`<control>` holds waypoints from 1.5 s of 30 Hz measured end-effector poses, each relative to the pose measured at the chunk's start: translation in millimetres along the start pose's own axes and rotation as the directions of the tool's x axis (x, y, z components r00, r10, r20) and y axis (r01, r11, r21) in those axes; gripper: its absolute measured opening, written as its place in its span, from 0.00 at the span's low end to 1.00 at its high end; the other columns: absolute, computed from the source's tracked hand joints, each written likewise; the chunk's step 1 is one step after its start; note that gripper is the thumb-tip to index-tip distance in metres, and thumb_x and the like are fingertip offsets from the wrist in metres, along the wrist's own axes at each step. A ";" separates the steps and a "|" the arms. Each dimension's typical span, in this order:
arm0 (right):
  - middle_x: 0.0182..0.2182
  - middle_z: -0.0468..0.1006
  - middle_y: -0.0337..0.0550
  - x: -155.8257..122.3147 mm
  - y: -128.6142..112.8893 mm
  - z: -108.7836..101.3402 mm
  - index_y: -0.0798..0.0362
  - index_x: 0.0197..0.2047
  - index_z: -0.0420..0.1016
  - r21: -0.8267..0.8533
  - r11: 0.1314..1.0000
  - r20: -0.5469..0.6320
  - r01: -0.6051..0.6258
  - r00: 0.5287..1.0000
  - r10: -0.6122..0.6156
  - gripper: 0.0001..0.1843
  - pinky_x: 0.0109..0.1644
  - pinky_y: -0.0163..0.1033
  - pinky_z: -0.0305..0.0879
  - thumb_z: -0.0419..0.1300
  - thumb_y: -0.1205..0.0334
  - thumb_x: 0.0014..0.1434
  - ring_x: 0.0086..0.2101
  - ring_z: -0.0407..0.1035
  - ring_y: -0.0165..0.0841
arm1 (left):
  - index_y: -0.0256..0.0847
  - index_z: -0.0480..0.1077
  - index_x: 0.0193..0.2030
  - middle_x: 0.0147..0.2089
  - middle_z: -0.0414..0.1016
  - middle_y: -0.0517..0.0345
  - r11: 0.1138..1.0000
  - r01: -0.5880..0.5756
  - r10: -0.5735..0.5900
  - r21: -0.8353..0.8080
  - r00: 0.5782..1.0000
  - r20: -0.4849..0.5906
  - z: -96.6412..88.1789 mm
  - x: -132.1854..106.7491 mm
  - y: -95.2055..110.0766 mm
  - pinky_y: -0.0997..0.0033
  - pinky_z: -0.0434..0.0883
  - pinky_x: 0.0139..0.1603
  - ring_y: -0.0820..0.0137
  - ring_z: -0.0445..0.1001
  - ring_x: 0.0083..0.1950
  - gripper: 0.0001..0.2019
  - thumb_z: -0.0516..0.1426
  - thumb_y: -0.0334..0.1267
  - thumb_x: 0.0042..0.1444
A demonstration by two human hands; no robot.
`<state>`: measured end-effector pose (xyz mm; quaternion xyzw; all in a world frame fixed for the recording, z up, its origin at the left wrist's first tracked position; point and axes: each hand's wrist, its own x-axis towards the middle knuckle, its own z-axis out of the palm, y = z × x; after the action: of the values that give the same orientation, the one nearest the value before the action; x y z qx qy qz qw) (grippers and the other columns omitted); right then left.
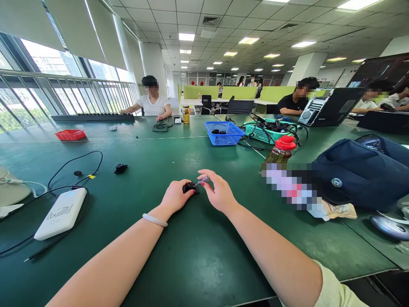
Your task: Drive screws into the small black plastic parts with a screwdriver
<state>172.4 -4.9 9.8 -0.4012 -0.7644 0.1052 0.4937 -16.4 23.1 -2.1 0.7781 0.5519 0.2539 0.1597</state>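
Observation:
My left hand (pixel 175 194), with a pale bangle at the wrist, is closed on a small black device (pixel 189 186) just above or on the green tabletop; fingers cover part of it. Between the thumb and fingers of my right hand (pixel 219 192) is a small screwdriver (pixel 203 180) with a see-through handle. Its shaft slants down to the left, and the tip meets or nearly meets the black device; I cannot tell which. A second small black part (pixel 120 168) lies on the table, left of my hands.
A white box (pixel 60 213) with black cables lies at left. Farther off are a red tray (pixel 70 134), a blue basket (pixel 223 134) and a green basket (pixel 263 133) of cables. A red-lidded bottle (pixel 283 149) and dark bag (pixel 361 170) stand at right. Several people sit beyond.

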 end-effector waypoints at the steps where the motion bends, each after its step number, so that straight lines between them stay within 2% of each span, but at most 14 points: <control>1: 0.43 0.82 0.41 0.1 -0.2 -0.1 0.44 0.56 0.69 0.001 1.000 0.002 -0.002 1.000 0.002 0.20 0.51 0.45 0.72 0.54 0.71 0.62 0.43 0.77 0.35 | 0.43 0.76 0.48 0.46 0.81 0.52 1.000 0.003 -0.003 0.001 1.000 -0.002 -0.2 0.0 0.1 0.60 0.70 0.51 0.58 0.76 0.48 0.13 0.60 0.42 0.57; 15: 0.42 0.83 0.41 -1.0 0.7 0.5 0.46 0.53 0.70 -0.028 0.999 -0.022 0.024 0.999 -0.024 0.18 0.50 0.44 0.71 0.54 0.71 0.62 0.41 0.77 0.35 | 0.43 0.77 0.48 0.45 0.81 0.53 1.000 -0.008 0.009 -0.029 1.000 0.010 -0.3 -0.1 -0.2 0.60 0.71 0.50 0.59 0.76 0.46 0.13 0.59 0.42 0.57; 20: 0.40 0.83 0.42 -2.2 0.4 0.8 0.46 0.50 0.71 -0.053 0.998 -0.078 0.027 0.996 -0.031 0.14 0.49 0.44 0.72 0.56 0.68 0.62 0.40 0.77 0.36 | 0.43 0.76 0.49 0.46 0.81 0.52 0.999 -0.008 0.009 -0.035 1.000 0.012 0.8 0.8 -2.3 0.60 0.71 0.51 0.58 0.76 0.47 0.14 0.60 0.42 0.57; 37: 0.40 0.83 0.43 -2.0 -3.1 -0.4 0.47 0.48 0.68 0.022 1.000 -0.234 0.000 0.972 0.005 0.09 0.50 0.45 0.73 0.56 0.63 0.64 0.40 0.79 0.36 | 0.43 0.74 0.54 0.49 0.80 0.50 1.000 -0.004 0.004 -0.002 1.000 -0.008 3.1 0.4 -3.5 0.59 0.70 0.54 0.57 0.75 0.51 0.18 0.61 0.42 0.57; 45: 0.40 0.83 0.44 -0.6 -0.5 -0.6 0.48 0.48 0.68 0.022 0.999 -0.312 -0.030 0.950 0.035 0.08 0.49 0.44 0.74 0.56 0.62 0.65 0.41 0.79 0.36 | 0.42 0.76 0.52 0.47 0.80 0.51 1.000 -0.002 0.002 0.015 1.000 0.005 0.3 -0.8 0.0 0.60 0.71 0.51 0.57 0.75 0.49 0.16 0.60 0.42 0.58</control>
<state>172.7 -5.8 10.0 -0.4210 -0.6692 0.0552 0.6099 -16.5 22.4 -2.5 0.7803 0.5529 0.2479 0.1548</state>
